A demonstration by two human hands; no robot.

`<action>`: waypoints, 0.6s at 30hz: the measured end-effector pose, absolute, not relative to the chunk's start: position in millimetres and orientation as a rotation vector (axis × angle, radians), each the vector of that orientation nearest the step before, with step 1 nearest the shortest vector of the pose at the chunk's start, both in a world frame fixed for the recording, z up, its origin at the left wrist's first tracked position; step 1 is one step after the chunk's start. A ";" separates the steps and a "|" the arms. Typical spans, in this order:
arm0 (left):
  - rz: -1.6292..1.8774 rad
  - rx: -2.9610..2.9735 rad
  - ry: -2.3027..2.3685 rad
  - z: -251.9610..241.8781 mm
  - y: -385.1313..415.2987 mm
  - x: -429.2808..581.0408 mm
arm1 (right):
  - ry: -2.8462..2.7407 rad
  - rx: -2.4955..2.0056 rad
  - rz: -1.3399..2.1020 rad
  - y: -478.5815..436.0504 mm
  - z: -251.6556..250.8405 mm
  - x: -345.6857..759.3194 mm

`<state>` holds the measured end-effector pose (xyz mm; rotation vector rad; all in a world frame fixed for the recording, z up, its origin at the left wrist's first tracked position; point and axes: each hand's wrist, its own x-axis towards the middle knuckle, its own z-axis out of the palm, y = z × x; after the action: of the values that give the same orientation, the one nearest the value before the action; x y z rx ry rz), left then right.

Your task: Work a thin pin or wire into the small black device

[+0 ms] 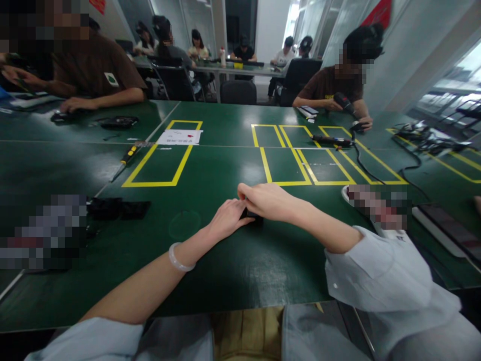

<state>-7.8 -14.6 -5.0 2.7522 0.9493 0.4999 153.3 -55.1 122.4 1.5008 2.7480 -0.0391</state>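
Both of my hands meet over a small black object (257, 218) on the green table (225, 271), and they cover most of it. My left hand (228, 219) is closed around its left side, with the thumb along the near edge. From above, my right hand (268, 200) reaches over with its fingers pinched together at the object's top. Whatever sits between those right fingertips is hidden. A clear round disc (184, 224) lies flat to the left of my left hand. Farther left are some black parts (119, 208).
Yellow tape outlines (176, 185) mark the table beyond my hands, with a paper sheet (179, 137) on one. A yellow-black screwdriver (130, 154) lies at left. At right are a black tool (332, 141) with a cable and a bundle of cables (432, 138). Co-workers sit across.
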 end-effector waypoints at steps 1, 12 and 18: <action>0.507 2.743 0.950 -5.0 -14.6 -7.8 | 2.766 1.490 -0.059 -55.4 122.9 153.8; 0.506 2.748 0.928 -2.7 -16.0 -8.1 | 2.768 1.530 -0.080 -52.6 122.7 157.4; 0.463 2.760 0.954 -0.7 -16.7 -7.5 | 2.713 1.544 -0.063 -52.2 122.4 157.2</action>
<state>-7.5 -16.7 -0.7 2.7602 0.9544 0.4626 157.2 -52.2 122.4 1.5435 2.7125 -0.0634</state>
